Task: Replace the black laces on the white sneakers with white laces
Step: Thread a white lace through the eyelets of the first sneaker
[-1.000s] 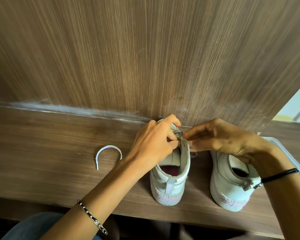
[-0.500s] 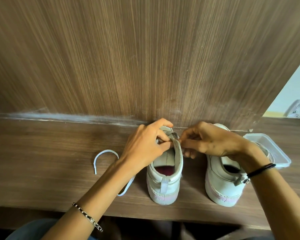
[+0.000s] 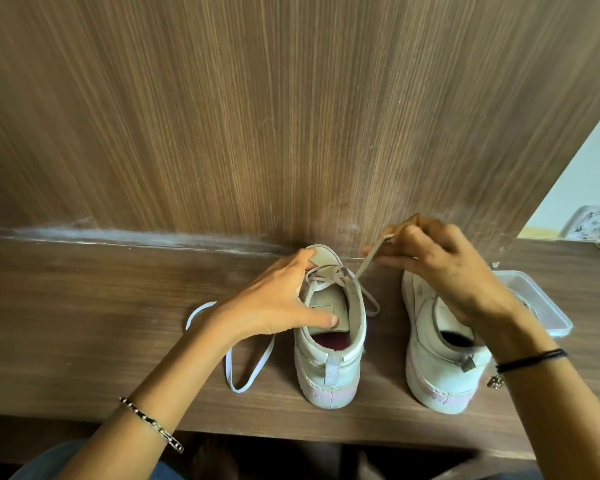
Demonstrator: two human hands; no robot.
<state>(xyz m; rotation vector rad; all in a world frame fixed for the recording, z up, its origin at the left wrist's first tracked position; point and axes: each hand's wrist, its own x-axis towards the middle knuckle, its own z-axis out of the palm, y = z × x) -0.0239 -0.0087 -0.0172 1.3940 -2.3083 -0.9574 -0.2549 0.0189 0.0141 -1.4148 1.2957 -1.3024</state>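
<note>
Two white sneakers stand heels toward me on a wooden shelf (image 3: 84, 341). My left hand (image 3: 274, 303) rests on the left sneaker (image 3: 329, 368), thumb on its tongue and fingers spread over the toe side. A white lace (image 3: 361, 268) runs through its upper eyelets. My right hand (image 3: 437, 265) pinches one end of that lace and holds it raised and taut above the shoe. The lace's other part (image 3: 253, 368) trails in a loop on the shelf to the left. My right wrist partly covers the right sneaker (image 3: 437, 368). No black lace shows.
A clear plastic container (image 3: 541, 306) sits on the shelf just right of the right sneaker. A wooden panel (image 3: 291, 116) rises right behind the shoes. The shelf's front edge is near me, with dark space below. A patterned tray (image 3: 596, 220) lies far right.
My right hand has pulled the lace end up and to the right, drawing it through the eyelet. My left hand let go of the lace and spread flat over the left sneaker.
</note>
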